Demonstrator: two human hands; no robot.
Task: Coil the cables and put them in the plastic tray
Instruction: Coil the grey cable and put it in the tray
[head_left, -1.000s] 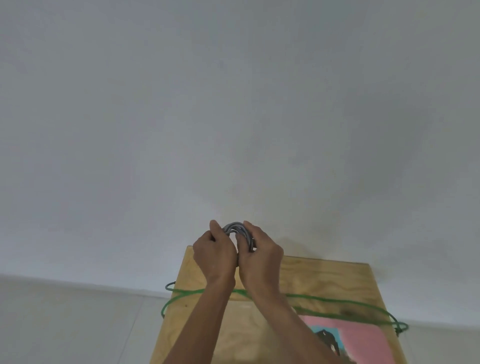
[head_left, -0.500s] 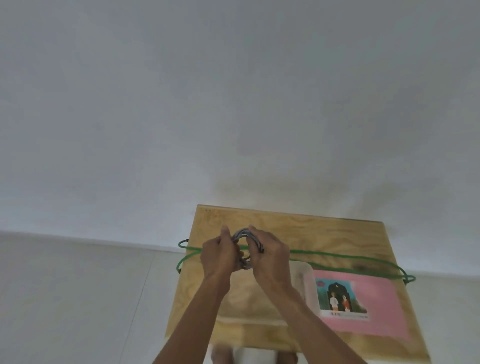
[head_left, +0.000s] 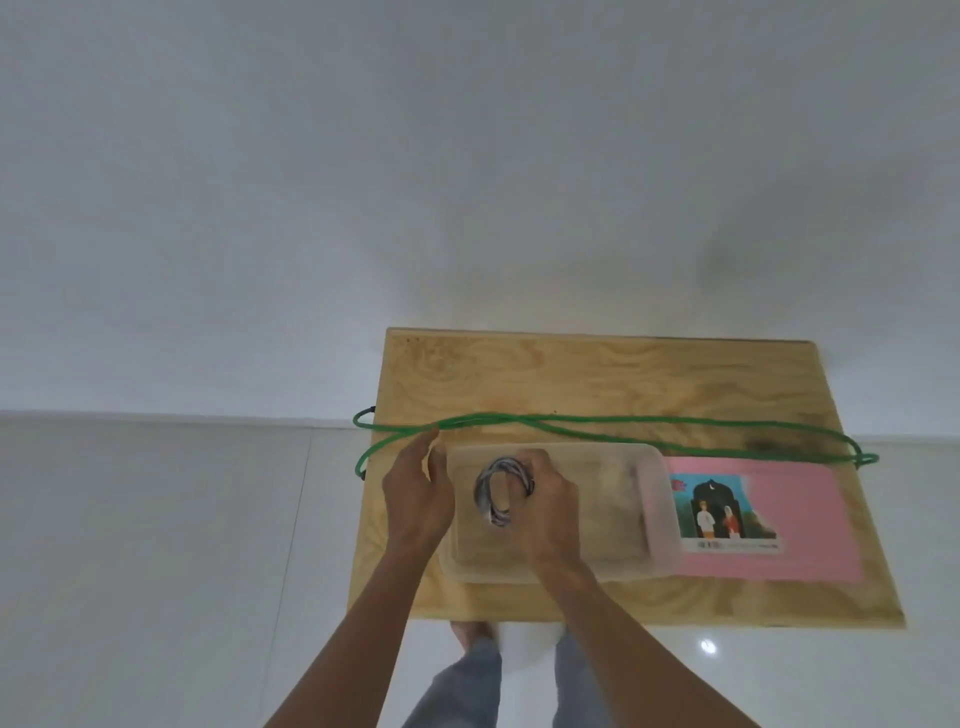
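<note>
A: Plywood first, since everything sits on it: the wooden tabletop (head_left: 597, 379) carries a pink sheet (head_left: 789, 519) off to the right of the grip, and the clear plastic tray (head_left: 613, 499) lies directly under it.

B: And the hands?

A: The right hand (head_left: 545, 512) is clamped on the grey coiled cable (head_left: 501, 491), fingers curled round the right side of the loop, holding it over the left part of the tray. I can't tell whether the coil already touches the tray floor. The left hand (head_left: 418, 493) stands just left of the coil, fingers spread and holding nothing, at the tray's left wall.

B: What's left?

A: By my reckoning, the green cable (head_left: 623, 420). It lies uncoiled in long flat loops beyond the grip, one end hanging past the table's left edge and the other reaching the right edge.

B: How will the grey one behave?

A: Light and springy, I'd judge. Several thin turns bunched together will want to fan open once freed, so pinching all the strands at one point of the ring seems the sound hold.

B: And the green?

A: Probably soft and limp, longer, likely to drag across the wood. I'd take it by the end near the left edge and gather loops from there.
</note>
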